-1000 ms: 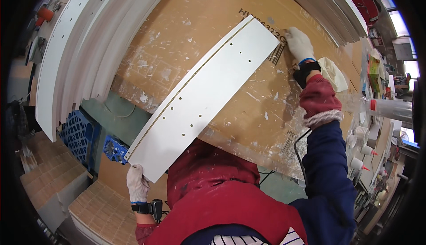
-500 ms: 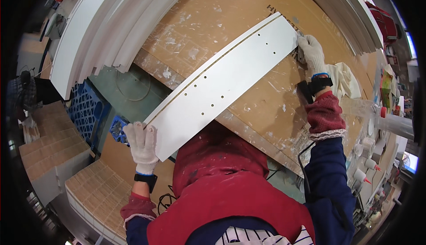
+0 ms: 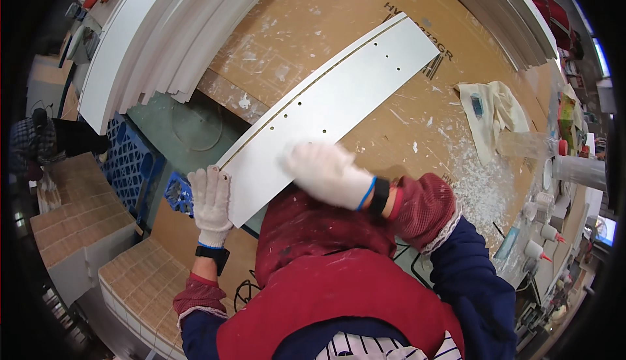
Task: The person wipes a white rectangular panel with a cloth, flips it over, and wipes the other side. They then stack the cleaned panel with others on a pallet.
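A long white panel with several small holes and a brown groove along its far edge lies slanted, its near left end past the cardboard's edge. My left hand, in a white knit glove, grips that near left end, fingers along the end edge. Over the panel's near edge, by the holes, is my right hand, also gloved. Motion smears its fingers, so whether it touches the panel or holds anything cannot be made out.
Brown cardboard with white dust covers the worktop. An off-white cloth lies at right, near clear bottles. Curved white panels stand at far left, by a blue plastic crate. Stacked brown-topped pieces sit at lower left.
My right hand has left the panel's far right end and swept left and nearer, over its near half. The panel has shifted slightly. My left hand stays at its end.
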A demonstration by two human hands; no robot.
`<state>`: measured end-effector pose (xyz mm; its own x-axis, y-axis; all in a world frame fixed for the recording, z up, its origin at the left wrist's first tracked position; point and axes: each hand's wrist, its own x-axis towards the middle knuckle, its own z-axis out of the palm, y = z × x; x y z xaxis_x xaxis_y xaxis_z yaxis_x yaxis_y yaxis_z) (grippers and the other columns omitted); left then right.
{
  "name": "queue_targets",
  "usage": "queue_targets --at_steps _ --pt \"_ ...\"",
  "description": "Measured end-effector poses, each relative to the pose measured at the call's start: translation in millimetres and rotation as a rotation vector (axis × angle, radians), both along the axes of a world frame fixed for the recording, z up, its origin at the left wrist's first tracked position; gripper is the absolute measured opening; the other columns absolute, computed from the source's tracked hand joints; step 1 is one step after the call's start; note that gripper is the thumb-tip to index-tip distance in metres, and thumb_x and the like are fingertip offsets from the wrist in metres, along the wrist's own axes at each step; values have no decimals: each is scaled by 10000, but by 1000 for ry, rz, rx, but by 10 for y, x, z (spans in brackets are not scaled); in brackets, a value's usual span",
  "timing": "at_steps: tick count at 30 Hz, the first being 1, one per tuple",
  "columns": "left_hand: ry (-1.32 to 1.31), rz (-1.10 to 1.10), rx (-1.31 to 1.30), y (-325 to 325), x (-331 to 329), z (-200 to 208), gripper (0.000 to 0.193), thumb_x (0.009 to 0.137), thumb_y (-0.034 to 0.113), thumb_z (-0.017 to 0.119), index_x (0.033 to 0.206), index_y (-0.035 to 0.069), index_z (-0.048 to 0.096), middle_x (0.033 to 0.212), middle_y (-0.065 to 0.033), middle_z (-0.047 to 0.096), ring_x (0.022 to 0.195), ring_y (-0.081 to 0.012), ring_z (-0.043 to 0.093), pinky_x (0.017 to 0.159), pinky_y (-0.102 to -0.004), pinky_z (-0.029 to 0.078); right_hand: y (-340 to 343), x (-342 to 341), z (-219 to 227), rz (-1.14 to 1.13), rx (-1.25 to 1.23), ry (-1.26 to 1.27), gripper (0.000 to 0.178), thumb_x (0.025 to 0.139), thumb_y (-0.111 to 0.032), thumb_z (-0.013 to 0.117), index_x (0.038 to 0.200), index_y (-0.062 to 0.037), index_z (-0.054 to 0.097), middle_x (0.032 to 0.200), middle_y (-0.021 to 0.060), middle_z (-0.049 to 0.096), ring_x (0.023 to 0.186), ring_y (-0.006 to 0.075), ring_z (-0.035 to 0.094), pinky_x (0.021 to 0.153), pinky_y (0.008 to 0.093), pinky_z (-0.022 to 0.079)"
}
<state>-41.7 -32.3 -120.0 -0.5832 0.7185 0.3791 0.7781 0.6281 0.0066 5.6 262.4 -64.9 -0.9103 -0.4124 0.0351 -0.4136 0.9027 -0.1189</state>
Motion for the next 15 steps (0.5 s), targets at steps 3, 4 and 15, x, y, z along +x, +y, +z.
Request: queue_targets --at_steps 3,4,15 --pt "-27 1 59 72 -9 45 485 820 138 637 1287 66 529 1412 -130 456 1377 -333 325 1101 -572 272 -286 290 111 438 -121 -656 110 771 -137 584 845 -57 595 867 116 621 816 287 659 604 392 545" --pt "-9 -32 68 104 -29 69 477 818 141 638 1278 64 536 1409 -132 458 1371 -335 334 1102 -572 271 -252 368 95 467 -247 -767 123 777 -140 587 863 -54 608 901 121 635 837 304 662 621 409 549" --pt "-735 59 203 153 130 549 384 769 80 714 1141 41 625 1122 -139 637 1033 -293 618 925 -422 476 985 506 499 -776 -1086 -517 189 884 -174 631 966 -4 632 770 39 615 728 113 555 673 285 480"
